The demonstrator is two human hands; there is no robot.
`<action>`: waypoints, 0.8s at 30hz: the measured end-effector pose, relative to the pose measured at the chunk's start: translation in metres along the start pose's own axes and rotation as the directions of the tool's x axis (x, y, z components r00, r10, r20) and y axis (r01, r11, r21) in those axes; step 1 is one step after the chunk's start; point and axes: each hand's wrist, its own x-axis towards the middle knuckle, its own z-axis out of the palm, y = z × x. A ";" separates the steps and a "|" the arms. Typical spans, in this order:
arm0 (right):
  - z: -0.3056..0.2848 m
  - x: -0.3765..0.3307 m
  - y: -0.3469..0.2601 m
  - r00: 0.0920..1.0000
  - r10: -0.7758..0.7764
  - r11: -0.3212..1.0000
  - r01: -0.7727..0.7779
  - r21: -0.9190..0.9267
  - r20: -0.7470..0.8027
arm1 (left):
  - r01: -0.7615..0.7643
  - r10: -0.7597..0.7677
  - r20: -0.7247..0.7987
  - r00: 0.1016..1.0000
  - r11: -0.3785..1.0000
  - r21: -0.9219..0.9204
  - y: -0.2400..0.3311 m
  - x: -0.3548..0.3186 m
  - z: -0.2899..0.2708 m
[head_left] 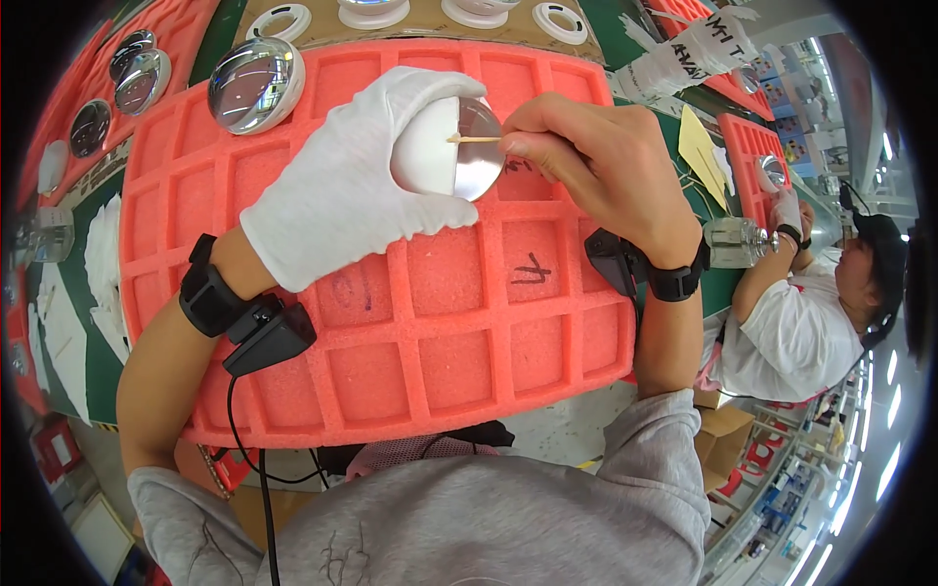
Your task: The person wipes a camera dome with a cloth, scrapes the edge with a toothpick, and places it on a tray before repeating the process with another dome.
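My left hand (337,181), in a white glove, is wrapped round a white, round-backed piece with a glossy mirror-like face (479,176). The piece is turned on its side above the pink foam tray (493,311), its white side toward the glove. Between the thumb and fingers of my bare right hand (616,161) is a thin wooden cotton swab (479,140). Its tip rests at the line where the white part meets the shiny face. Another mirrored dome with a white rim (252,86) sits at the tray's far left corner.
More shiny domes (142,83) lie in a tray at far left. White rings (278,21) stand on brown board at the back. To the right are a glass bottle (740,242), yellow paper (702,156) and a co-worker (796,322) at another pink tray. A cable (262,469) hangs below my left wrist.
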 end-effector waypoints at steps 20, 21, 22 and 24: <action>-0.001 -0.001 -0.004 1.000 0.020 0.992 -0.021 0.121 0.005 | 0.001 0.000 0.014 1.000 0.998 -0.063 0.002 -0.001 0.001; 0.000 -0.001 -0.004 1.000 0.007 0.994 -0.006 0.105 -0.004 | 0.015 -0.014 0.013 1.000 0.996 -0.088 0.002 -0.001 0.001; 0.000 -0.001 -0.004 1.000 -0.007 0.996 0.008 0.088 -0.012 | 0.014 -0.013 0.013 1.000 0.996 -0.088 0.002 -0.001 0.001; 0.001 -0.002 -0.003 1.000 -0.021 0.997 0.022 0.069 -0.020 | 0.008 -0.008 0.010 1.000 0.997 -0.075 0.002 -0.001 0.001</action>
